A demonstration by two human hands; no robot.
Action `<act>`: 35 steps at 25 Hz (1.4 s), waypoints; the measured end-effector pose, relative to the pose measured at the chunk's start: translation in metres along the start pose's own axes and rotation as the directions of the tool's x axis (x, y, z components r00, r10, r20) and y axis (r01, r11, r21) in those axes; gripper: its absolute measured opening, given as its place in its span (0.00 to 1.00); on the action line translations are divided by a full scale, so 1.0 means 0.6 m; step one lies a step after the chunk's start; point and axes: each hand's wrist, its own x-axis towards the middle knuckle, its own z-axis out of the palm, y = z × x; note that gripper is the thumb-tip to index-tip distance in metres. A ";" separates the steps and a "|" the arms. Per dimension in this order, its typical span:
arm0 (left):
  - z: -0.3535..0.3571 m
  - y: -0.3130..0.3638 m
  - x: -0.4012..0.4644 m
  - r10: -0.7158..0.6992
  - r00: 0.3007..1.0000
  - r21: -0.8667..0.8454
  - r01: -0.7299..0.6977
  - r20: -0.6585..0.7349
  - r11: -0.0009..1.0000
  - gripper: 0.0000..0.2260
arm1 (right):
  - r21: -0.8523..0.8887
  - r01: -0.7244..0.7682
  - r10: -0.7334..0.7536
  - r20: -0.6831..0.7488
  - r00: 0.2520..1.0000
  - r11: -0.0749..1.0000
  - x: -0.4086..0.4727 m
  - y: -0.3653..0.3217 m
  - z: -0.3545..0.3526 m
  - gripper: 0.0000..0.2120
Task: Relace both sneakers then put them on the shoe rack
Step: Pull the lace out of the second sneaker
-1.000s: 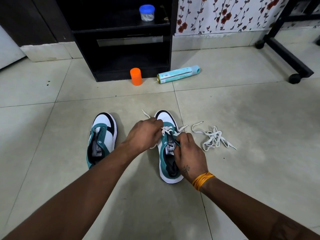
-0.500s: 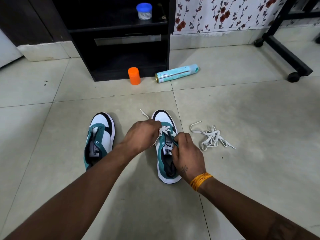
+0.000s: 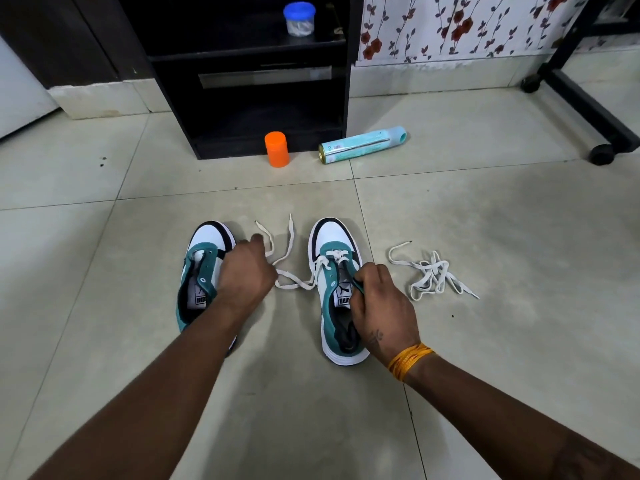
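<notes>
Two teal, white and black sneakers stand side by side on the tiled floor. The right sneaker (image 3: pixel 337 271) has a white lace (image 3: pixel 294 284) threaded through its front eyelets, and the lace's loose ends trail left across the floor. My left hand (image 3: pixel 246 271) holds that lace, pulled out to the left, in front of the left sneaker (image 3: pixel 204 268), which has no lace. My right hand (image 3: pixel 381 303) grips the right sneaker's teal eyelet flap by the tongue. A second white lace (image 3: pixel 433 277) lies tangled on the floor to the right.
A black shoe rack (image 3: pixel 249 84) stands against the far wall, with a blue-lidded jar (image 3: pixel 299 19) on its upper shelf. An orange container (image 3: pixel 277 148) and a teal spray can (image 3: pixel 362 145) lie on the floor before it. A black wheeled stand (image 3: pixel 588 109) is at the right.
My left hand has pulled the lace out to the left, away from the right sneaker and over towards the left one. My right hand stays on the right sneaker.
</notes>
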 end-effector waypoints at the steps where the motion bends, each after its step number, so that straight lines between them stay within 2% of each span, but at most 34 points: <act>1: 0.000 0.016 -0.019 0.025 0.994 -0.100 -0.035 -0.106 0.994 0.12 | 0.016 0.004 -0.004 0.000 1.000 1.000 0.000 0.000 -0.001 0.06; 3: -0.001 0.054 -0.069 0.087 0.954 -0.311 -0.179 -0.288 0.933 0.10 | 0.059 -0.001 0.002 -0.010 1.000 0.998 0.004 0.002 -0.004 0.07; 5: 0.004 0.086 -0.117 0.184 0.926 -0.405 -0.315 -0.331 0.858 0.12 | 0.142 0.035 -0.029 -0.042 0.999 0.989 0.010 0.005 -0.013 0.10; 8: 0.026 0.108 -0.148 0.302 0.922 -0.271 -0.363 -0.242 0.891 0.13 | 0.184 0.166 -0.158 -0.056 0.986 0.969 0.026 0.008 -0.026 0.10; 11: 0.035 0.112 -0.146 0.288 0.933 -0.209 -0.332 -0.214 0.920 0.12 | 0.107 0.271 -0.274 0.016 0.961 0.956 0.075 0.021 -0.033 0.09; 13: 0.035 0.114 -0.147 0.277 0.932 -0.200 -0.324 -0.234 0.925 0.09 | -0.017 0.370 -0.362 0.163 0.918 0.929 0.112 0.023 -0.039 0.13; 16: 0.037 0.115 -0.150 0.259 0.932 -0.188 -0.311 -0.255 0.932 0.08 | -0.291 0.561 -0.458 0.354 0.815 0.775 0.149 0.012 -0.044 0.11; 18: 0.038 0.113 -0.150 0.241 0.935 -0.196 -0.295 -0.259 0.935 0.08 | -0.344 0.651 -0.530 0.386 0.755 0.676 0.159 0.003 -0.051 0.06; 20: 0.040 0.112 -0.151 0.225 0.936 -0.201 -0.283 -0.269 0.938 0.08 | -0.370 0.682 -0.576 0.366 0.731 0.631 0.161 -0.001 -0.052 0.03; 21: 0.042 0.114 -0.151 0.221 0.935 -0.203 -0.282 -0.278 0.938 0.07 | -0.379 0.635 -0.549 0.320 0.772 0.673 0.158 0.000 -0.048 0.03; 22: 0.044 0.116 -0.152 0.217 0.934 -0.204 -0.281 -0.285 0.938 0.06 | -0.368 0.522 -0.458 0.252 0.852 0.770 0.154 0.002 -0.040 0.04; 23: 0.045 0.119 -0.152 0.214 0.932 -0.204 -0.279 -0.294 0.938 0.06 | -0.306 0.343 -0.300 0.179 0.937 0.888 0.151 0.004 -0.036 0.05; 24: 0.047 0.121 -0.152 0.209 0.929 -0.201 -0.277 -0.304 0.940 0.06 | -0.179 0.146 -0.126 0.123 0.984 0.973 0.150 0.008 -0.033 0.05; 25: 0.048 0.123 -0.151 0.201 0.929 -0.201 -0.271 -0.311 0.941 0.06 | -0.064 0.001 0.005 0.093 0.996 0.998 0.149 0.009 -0.032 0.06; 26: 0.050 0.122 -0.151 0.193 0.930 -0.204 -0.264 -0.314 0.943 0.06 | -0.009 -0.052 0.053 0.085 0.995 0.999 0.145 0.007 -0.033 0.06; 27: 0.051 0.121 -0.149 0.186 0.932 -0.210 -0.258 -0.312 0.943 0.06 | -0.061 0.011 -0.006 0.084 0.996 0.998 0.141 0.007 -0.035 0.08; 28: 0.053 0.120 -0.148 0.182 0.933 -0.215 -0.256 -0.310 0.942 0.06 | -0.185 0.177 -0.160 0.100 0.982 0.967 0.139 0.008 -0.037 0.11; 29: 0.054 0.119 -0.148 0.184 0.932 -0.219 -0.259 -0.311 0.941 0.06 | -0.320 0.368 -0.329 0.171 0.929 0.873 0.139 0.009 -0.039 0.15; 31: 0.055 0.120 -0.149 0.188 0.930 -0.217 -0.264 -0.316 0.940 0.06 | -0.424 0.596 -0.499 0.326 0.803 0.682 0.140 0.012 -0.044 0.18; 33: 0.054 0.122 -0.150 0.186 0.927 -0.220 -0.265 -0.325 0.939 0.06 | -0.419 0.663 -0.554 0.365 0.748 0.620 0.138 0.015 -0.041 0.14; 35: 0.055 0.121 -0.152 0.188 0.922 -0.220 -0.271 -0.337 0.937 0.07 | -0.444 0.646 -0.553 0.335 0.763 0.621 0.141 0.014 -0.036 0.10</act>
